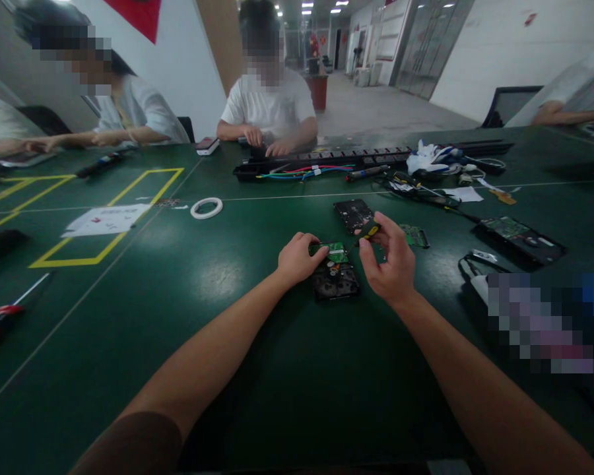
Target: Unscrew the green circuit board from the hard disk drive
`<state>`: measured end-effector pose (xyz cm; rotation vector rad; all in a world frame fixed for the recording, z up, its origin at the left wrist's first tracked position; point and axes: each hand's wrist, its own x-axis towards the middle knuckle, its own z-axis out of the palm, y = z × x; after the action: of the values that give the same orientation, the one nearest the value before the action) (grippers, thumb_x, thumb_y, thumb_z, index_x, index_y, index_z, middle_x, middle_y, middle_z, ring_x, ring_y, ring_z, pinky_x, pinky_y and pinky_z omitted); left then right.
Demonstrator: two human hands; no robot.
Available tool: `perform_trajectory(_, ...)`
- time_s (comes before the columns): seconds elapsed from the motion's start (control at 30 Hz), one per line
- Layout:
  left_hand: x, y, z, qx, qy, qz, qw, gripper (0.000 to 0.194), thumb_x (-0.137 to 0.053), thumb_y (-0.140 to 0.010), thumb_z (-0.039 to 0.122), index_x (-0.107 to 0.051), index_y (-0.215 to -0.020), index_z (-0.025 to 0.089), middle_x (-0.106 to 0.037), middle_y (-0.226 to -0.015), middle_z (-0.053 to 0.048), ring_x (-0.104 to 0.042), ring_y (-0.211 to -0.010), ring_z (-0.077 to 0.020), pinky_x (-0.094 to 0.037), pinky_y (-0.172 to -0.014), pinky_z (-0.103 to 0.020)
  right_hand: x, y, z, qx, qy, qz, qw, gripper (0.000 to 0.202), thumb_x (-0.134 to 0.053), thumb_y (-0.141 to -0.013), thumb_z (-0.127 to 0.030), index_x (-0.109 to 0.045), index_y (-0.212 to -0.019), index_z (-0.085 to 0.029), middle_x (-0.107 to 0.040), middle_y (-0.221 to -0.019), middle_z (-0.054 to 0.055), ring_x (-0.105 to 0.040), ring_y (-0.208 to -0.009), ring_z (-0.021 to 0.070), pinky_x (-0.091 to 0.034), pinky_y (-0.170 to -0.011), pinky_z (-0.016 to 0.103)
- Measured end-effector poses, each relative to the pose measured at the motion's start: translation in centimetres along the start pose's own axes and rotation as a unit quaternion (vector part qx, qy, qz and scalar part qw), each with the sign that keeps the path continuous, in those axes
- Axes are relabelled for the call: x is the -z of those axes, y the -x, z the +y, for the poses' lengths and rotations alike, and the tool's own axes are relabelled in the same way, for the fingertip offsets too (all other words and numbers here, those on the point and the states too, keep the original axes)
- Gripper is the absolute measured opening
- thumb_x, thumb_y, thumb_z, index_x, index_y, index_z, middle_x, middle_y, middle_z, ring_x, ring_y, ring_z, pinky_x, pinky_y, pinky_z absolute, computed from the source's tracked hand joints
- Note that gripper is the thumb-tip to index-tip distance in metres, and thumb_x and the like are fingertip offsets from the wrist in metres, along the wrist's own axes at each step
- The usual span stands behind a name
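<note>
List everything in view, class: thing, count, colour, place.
Table: one, green, foreground
People: four, pale tops, around table
Hard drives: three, black, centre and right
Loose board: one, green, right
Hand tool: one, black-yellow, centre
Screwdriver: one, red-black, left
Tape ring: one, white, left
Printed sheet: one, white, left
Outlines: several, yellow, left
Strips: several, black, far side
Wires: several, multicoloured, far side
Bundle: one, white-blue, far right
Left grip: one, bare, touching nearest drive
Right grip: one, bare, holding hand tool

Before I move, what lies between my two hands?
In the head view: a green board on a black drive, plus the tool in your right hand.
</note>
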<state>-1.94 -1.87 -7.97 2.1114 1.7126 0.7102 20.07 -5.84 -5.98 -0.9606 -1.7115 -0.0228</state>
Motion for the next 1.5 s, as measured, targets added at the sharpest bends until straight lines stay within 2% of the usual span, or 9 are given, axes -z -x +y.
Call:
perform_trajectory(0.17, 0.16, 0.04, 0.22, 0.001, 0.000, -0.004, 1.000, 0.034, -0.064, -0.096, 0.052, -0.070, -0.114, 0.023, -0.068, -0.119, -0.007, -0.066, -0.107, -0.0244, -0.053, -0.092, -0.037, -0.19, 0.11, -0.55, -0.021, -0.040, -0.021, 0.999, 0.064, -0.059, -0.097, -0.020, -0.035, -0.156, -0.031, -0.063, -0.145, 0.011, -0.078, -0.106, 0.0239, -0.067, -0.097, 0.045)
perform_trajectory(0.4, 0.23, 0.14, 0.21, -0.001, 0.002, -0.001, 1.000, 0.035, -0.064, -0.096, 0.053, -0.070, -0.113, 0.023, -0.068, -0.117, -0.007, -0.066, -0.105, -0.0241, -0.053, -0.090, -0.036, -0.02, -0.02, -0.32, 0.010, 0.033, 0.020, 0.999, 0.064, -0.072, -0.092, -0.028, -0.046, -0.150, -0.034, -0.070, -0.133, 0.007, -0.077, -0.097, 0.0240, -0.070, -0.085, 0.044)
perform_trajectory(0.53, 0.24, 0.05, 0.18, -0.002, 0.000, -0.001, 1.000, 0.035, -0.063, -0.096, 0.054, -0.070, -0.113, 0.024, -0.067, -0.117, -0.007, -0.066, -0.102, -0.0236, -0.053, -0.089, -0.036, 0.04, -0.07, -0.39, 0.016, 0.040, 0.018, 0.999, 0.067, -0.071, -0.092, -0.025, -0.044, -0.153, -0.034, -0.068, -0.138, 0.008, -0.077, -0.100, 0.0244, -0.070, -0.087, 0.044)
perform_trajectory(0.73, 0.26, 0.07, 0.23, 0.001, -0.002, -0.004, 1.000, 0.034, -0.064, -0.096, 0.053, -0.070, -0.113, 0.024, -0.068, -0.117, -0.007, -0.066, -0.102, -0.0233, -0.053, -0.089, -0.036, -0.12, 0.13, -0.33, -0.022, -0.018, -0.005, 1.000, 0.068, -0.065, -0.094, -0.021, -0.037, -0.155, -0.030, -0.064, -0.143, 0.012, -0.077, -0.106, 0.0248, -0.067, -0.096, 0.045)
perform_trajectory(0.9, 0.09, 0.07, 0.13, -0.007, -0.001, 0.007, 1.000, 0.035, -0.063, -0.096, 0.053, -0.070, -0.113, 0.024, -0.068, -0.116, -0.006, -0.067, -0.102, -0.0230, -0.053, -0.090, -0.036, 0.14, 0.09, -0.07, 0.004, 0.026, 0.007, 1.000, 0.067, -0.071, -0.091, -0.026, -0.043, -0.152, -0.032, -0.068, -0.135, 0.009, -0.076, -0.100, 0.0252, -0.070, -0.088, 0.047)
perform_trajectory(1.07, 0.05, 0.04, 0.07, -0.002, -0.003, 0.000, 1.000, 0.034, -0.064, -0.096, 0.053, -0.070, -0.114, 0.024, -0.068, -0.118, -0.007, -0.066, -0.104, -0.0234, -0.053, -0.091, -0.036, 0.17, 0.03, -0.50, 0.014, 0.042, 0.007, 0.999, 0.068, -0.067, -0.092, -0.024, -0.042, -0.154, -0.032, -0.066, -0.137, 0.010, -0.075, -0.098, 0.0242, -0.070, -0.082, 0.043)
perform_trajectory(1.3, 0.04, -0.01, -0.02, -0.006, -0.004, 0.006, 1.000, 0.035, -0.063, -0.096, 0.054, -0.070, -0.114, 0.024, -0.067, -0.117, -0.007, -0.067, -0.103, -0.0233, -0.054, -0.090, -0.036, 0.18, -0.03, -0.39, 0.019, 0.056, 0.011, 0.998, 0.066, -0.071, -0.091, -0.029, -0.045, -0.151, -0.036, -0.068, -0.128, 0.008, -0.073, -0.087, 0.0227, -0.070, -0.076, 0.045)
perform_trajectory(1.4, -0.01, -0.04, -0.02, -0.003, -0.004, 0.004, 1.000, 0.036, -0.063, -0.096, 0.055, -0.070, -0.113, 0.024, -0.068, -0.117, -0.007, -0.067, -0.102, -0.0231, -0.054, -0.090, -0.036, 0.22, -0.03, -0.40, 0.023, 0.054, 0.014, 0.998, 0.067, -0.072, -0.091, -0.028, -0.044, -0.152, -0.034, -0.068, -0.129, 0.008, -0.073, -0.091, 0.0237, -0.070, -0.078, 0.045)
perform_trajectory(1.5, -0.01, -0.07, 0.02, -0.004, -0.003, 0.001, 1.000, 0.037, -0.063, -0.096, 0.055, -0.070, -0.114, 0.024, -0.068, -0.117, -0.007, -0.067, -0.102, -0.0233, -0.053, -0.090, -0.036, 0.10, 0.03, -0.50, 0.012, 0.035, 0.009, 0.999, 0.070, -0.068, -0.092, -0.024, -0.040, -0.155, -0.033, -0.064, -0.139, 0.011, -0.075, -0.099, 0.0255, -0.069, -0.087, 0.047)
